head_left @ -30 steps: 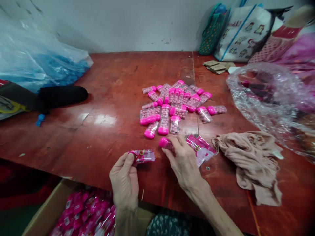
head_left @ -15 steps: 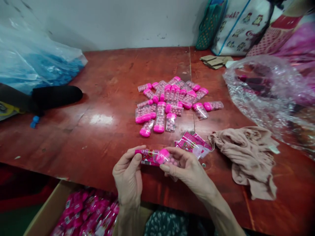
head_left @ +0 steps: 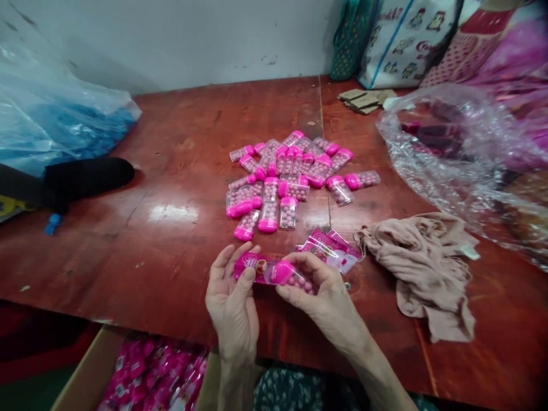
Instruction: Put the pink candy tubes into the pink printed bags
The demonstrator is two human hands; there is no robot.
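Both hands are working right at the near edge of the red table [head_left: 171,171], just in front of the pile of pink-capped bottles [head_left: 291,177]. The left hand [head_left: 233,299] is pinching a printed pink sleeve [head_left: 254,267] between thumb and fingers, and the right hand [head_left: 325,297] is gripping 1 candy bottle [head_left: 291,275] with its fingertips, pink cap leading into the sleeve's open end.

Looks to me like the bottle is partway in. The trick here, I'd guess, is keeping the sleeve mouth spread open with the left thumb and pushing the bottle straight along its length, not at an angle, so the cap isn't snagging on the plastic edge.

Orientation: the bottle's long axis is running roughly left to right, tilted a bit so the cap end is sitting higher and pointing toward the left hand, bottom end pointing back into the right palm. The sleeve is lying along the same line.

Just right of the bottle pile's near side, a few spare sleeves [head_left: 329,248] are lying flat, with a beige cloth [head_left: 428,268] beyond them. A cardboard box of wrapped packs [head_left: 149,377] is sitting below the table edge.
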